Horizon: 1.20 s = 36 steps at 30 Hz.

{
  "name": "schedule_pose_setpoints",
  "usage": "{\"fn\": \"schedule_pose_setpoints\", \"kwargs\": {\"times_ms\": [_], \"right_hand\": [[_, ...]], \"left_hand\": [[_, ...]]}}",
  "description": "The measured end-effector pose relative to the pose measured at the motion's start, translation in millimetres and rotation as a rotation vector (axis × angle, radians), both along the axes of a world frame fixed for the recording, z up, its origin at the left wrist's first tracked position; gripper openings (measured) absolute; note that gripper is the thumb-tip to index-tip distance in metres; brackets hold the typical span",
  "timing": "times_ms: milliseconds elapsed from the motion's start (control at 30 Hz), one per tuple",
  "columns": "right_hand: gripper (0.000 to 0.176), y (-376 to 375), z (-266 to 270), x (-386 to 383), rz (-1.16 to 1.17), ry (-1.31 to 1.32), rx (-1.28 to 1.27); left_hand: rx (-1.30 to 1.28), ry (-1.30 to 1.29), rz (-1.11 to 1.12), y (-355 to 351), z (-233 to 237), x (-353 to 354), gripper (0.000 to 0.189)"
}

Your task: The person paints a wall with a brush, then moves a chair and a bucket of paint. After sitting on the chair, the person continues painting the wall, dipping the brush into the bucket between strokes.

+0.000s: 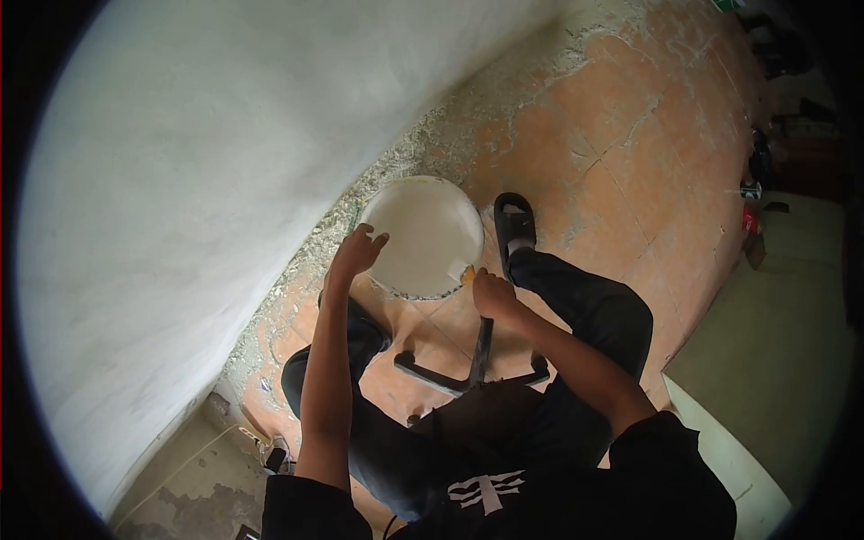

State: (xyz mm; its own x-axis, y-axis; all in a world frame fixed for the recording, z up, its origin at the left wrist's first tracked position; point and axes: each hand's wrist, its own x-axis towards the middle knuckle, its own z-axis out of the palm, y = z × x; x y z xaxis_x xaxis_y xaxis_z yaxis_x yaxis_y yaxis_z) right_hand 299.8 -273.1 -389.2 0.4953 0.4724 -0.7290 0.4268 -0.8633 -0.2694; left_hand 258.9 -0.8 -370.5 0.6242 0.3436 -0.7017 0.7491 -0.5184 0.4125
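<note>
A round bucket (481,236) of smooth white material (418,229) stands on the floor between my feet. My left hand (355,252) is over the bucket's left rim, with thumb and forefinger apart and nothing seen between them. At the lower right rim, my right hand (492,293) is closed round a tool with a yellow handle (468,275). The tool's pale, white-coated end (456,271) lies just inside the rim, over the white material.
A pale wall (198,153) rises close on the left, with crumbled debris (405,148) along its foot. Black chair legs (480,364) stand between my knees. A pale green panel (765,342) is at right. My sandalled foot (516,225) rests on orange tiles (621,162).
</note>
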Motion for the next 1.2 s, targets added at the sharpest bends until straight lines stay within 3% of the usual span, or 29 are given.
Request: {"fn": "schedule_pose_setpoints", "kwargs": {"times_ms": [333,467,633,733,933,1033,1200], "right_hand": [[0.02,10.2,18.2,6.0,0.068,-0.184,0.125],[0.017,-0.1,-3.9,-5.9,0.092,-0.172,0.058],[0.017,10.4,12.5,-1.7,0.141,-0.27,0.186],[0.016,3.9,-2.1,-7.4,0.121,-0.176,0.028],[0.017,2.4,0.4,-7.6,0.127,-0.232,0.142],[0.017,-1.4,-2.9,-8.4,0.12,-0.162,0.025],[0.017,3.7,1.4,-9.7,0.144,-0.173,0.072]], "left_hand": [[-0.003,-0.016,-0.023,-2.1,4.2,1.3,0.057],[-0.022,-0.04,-0.019,-3.7,5.1,-4.0,0.057],[-0.005,-0.022,-0.028,-4.9,9.0,-3.0,0.056],[-0.006,-0.043,-0.03,-5.3,7.0,-6.7,0.056],[0.012,-0.057,-0.022,-3.1,8.8,-10.8,0.053],[-0.016,-0.117,-0.037,1.9,3.0,-10.8,0.05],[-0.043,-0.123,-0.003,4.3,4.4,-12.3,0.047]]}}
